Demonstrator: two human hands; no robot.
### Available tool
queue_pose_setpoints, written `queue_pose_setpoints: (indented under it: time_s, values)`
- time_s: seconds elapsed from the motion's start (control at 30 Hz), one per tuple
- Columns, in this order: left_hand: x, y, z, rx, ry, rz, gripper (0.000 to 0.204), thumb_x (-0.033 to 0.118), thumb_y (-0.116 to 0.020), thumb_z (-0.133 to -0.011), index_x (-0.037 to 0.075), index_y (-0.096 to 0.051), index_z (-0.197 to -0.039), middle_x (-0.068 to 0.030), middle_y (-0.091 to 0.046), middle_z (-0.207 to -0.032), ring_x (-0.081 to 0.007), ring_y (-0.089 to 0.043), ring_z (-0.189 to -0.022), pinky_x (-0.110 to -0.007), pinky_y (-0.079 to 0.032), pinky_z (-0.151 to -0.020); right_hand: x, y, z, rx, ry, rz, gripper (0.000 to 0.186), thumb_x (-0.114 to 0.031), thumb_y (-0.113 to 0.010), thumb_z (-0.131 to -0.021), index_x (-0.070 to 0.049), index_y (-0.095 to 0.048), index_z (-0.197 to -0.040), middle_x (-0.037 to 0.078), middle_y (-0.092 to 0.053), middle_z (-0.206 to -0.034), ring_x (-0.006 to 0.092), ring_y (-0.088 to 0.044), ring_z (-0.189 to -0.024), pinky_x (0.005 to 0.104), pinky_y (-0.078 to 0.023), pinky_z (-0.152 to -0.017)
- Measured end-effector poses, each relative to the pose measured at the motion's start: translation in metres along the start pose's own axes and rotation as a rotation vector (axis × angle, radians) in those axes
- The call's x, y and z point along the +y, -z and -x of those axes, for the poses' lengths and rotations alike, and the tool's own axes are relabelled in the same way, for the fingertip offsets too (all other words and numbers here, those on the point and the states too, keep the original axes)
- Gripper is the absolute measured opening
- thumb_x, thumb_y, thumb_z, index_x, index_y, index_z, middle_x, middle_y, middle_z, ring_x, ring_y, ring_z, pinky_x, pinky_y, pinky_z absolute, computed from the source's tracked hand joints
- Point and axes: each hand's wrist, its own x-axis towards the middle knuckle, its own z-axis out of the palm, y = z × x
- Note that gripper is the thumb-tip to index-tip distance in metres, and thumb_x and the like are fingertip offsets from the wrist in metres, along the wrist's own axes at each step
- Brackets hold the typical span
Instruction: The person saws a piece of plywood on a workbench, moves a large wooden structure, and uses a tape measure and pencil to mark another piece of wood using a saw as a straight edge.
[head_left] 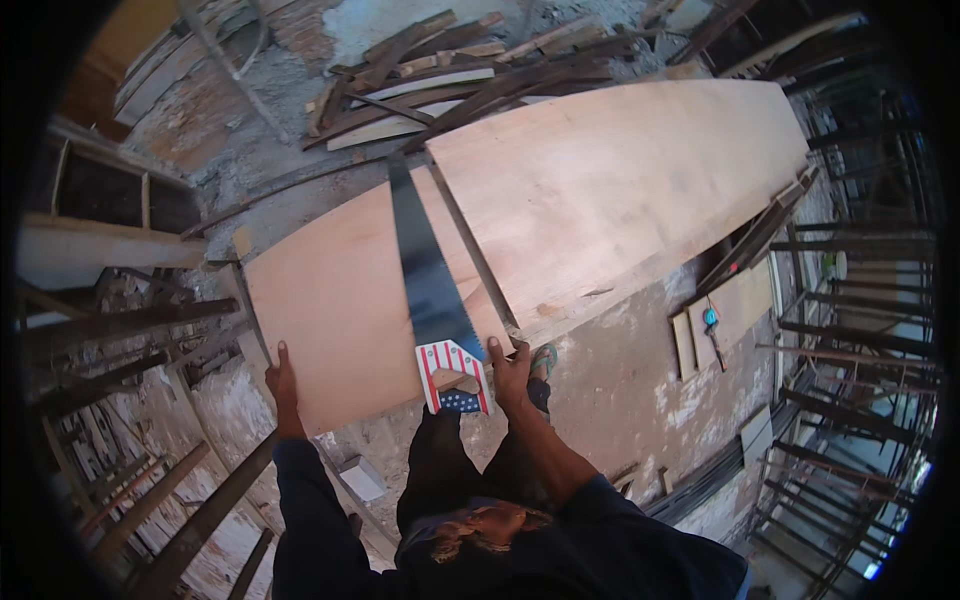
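A smaller plywood sheet [330, 300] lies in front of me, with a dark gap between it and a longer plywood sheet [620, 190] on the right. My left hand [284, 388] grips the smaller sheet's left edge, thumb upright and fingers mostly hidden. At the near right corner, my right hand [512, 376] is closed on the same sheet. A handsaw [432, 280] rests on top of it, blade pointing away. The saw's handle [455, 378], striped red and white with white stars on blue, hangs near the front edge beside my right hand, with no hand around it.
Scrap timber [420, 90] is heaped on the ground beyond the sheets. Right of me, a turquoise and black tool [712, 325] lies on a board [740, 310]. Wooden beams [200, 520] stand at left, and more framing [850, 400] lines the right. A sandalled foot [543, 362] shows by my right hand.
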Motion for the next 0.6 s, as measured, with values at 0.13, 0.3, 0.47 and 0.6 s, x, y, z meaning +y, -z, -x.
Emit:
queue_pose_setpoints:
  time_s: [0.13,0.3,0.47,0.6]
  values:
    - [-0.01,0.006,0.003,-0.039,0.026,0.194,0.079,0.063,-0.058,-0.085,-0.015,-0.063,-0.1,-0.0201,-0.068,-0.09,-0.0237,-0.064,-0.082,-0.037,-0.051,-0.076,-0.008,0.0,0.006,-0.055,-0.021,0.02,0.047,-0.027,-0.07,-0.088,0.006,-0.051,-0.115,0.014,-0.06,-0.104,0.0174,-0.056,-0.093,0.0313,-0.047,-0.083]
    - [0.031,0.023,0.018,-0.052,-0.058,0.347,0.071,0.057,-0.058,-0.089,-0.013,-0.065,-0.097,-0.0192,-0.067,-0.094,-0.022,-0.063,-0.078,-0.037,-0.052,-0.072,-0.044,0.013,0.031,-0.081,-0.086,-0.071,0.037,-0.019,-0.067,-0.091,0.005,-0.051,-0.115,0.013,-0.06,-0.107,0.0165,-0.056,-0.098,0.0295,-0.045,-0.087]
    - [-0.018,0.04,0.009,0.153,-0.046,-0.034,0.075,0.057,-0.061,-0.086,-0.017,-0.062,-0.103,-0.0248,-0.067,-0.098,-0.0271,-0.062,-0.089,-0.041,-0.049,-0.082,-0.012,0.003,0.041,-0.079,-0.019,-0.027,0.038,-0.018,-0.068,-0.09,0.005,-0.051,-0.115,0.013,-0.061,-0.104,0.018,-0.058,-0.094,0.0323,-0.048,-0.084]
    - [-0.007,-0.007,0.057,-0.051,0.048,0.047,0.087,0.066,-0.054,-0.084,-0.014,-0.057,-0.118,-0.0279,-0.061,-0.117,-0.0346,-0.059,-0.111,-0.041,-0.045,-0.095,0.003,0.036,0.013,-0.074,-0.043,-0.024,0.044,-0.026,-0.065,-0.092,0.006,-0.05,-0.117,0.014,-0.062,-0.101,0.0173,-0.059,-0.089,0.0319,-0.049,-0.079]
